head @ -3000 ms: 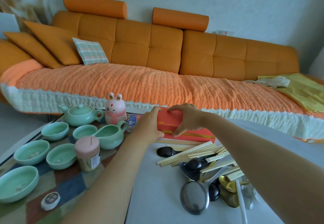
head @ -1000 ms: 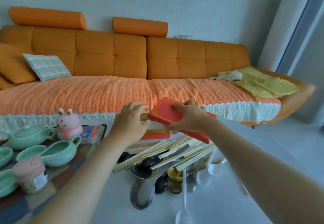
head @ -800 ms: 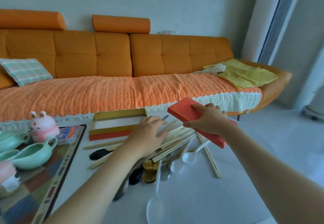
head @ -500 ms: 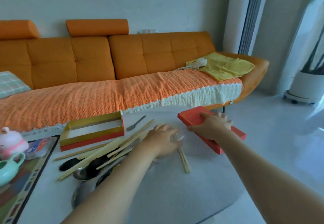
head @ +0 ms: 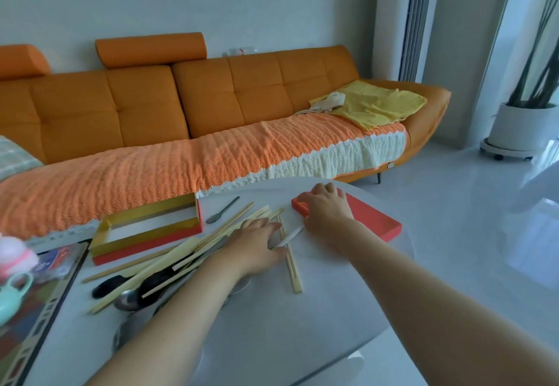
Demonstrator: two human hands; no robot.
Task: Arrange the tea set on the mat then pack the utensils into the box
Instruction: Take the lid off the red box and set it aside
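At the middle of the white surface [head: 272, 334], the chopsticks [head: 181, 254] lie in a loose fan over dark spoons [head: 106, 286], just in front of the open box [head: 145, 245]. By their look, the chopsticks are light, stiff, pale wooden sticks of square section. They are likely to roll and scatter, so gather them parallel and take hold at mid-length as one bundle. The metal spoons appear smooth and slippery; take each by its handle.

The left hand [head: 254, 245] lies flat on the sticks, its grip spread and fingers straight, touching a white spoon [head: 289, 238]. One small spoon [head: 222, 210] lies apart, beside the box.

The box is a shallow rectangular tray with gold walls and a red base, rigid card by appearance. Its flat red lid [head: 369, 217] rests near the surface's right edge. The right hand [head: 325, 207] holds the lid's left end, its grip curled over the far rim. A patterned mat [head: 36, 319] sits at far left.
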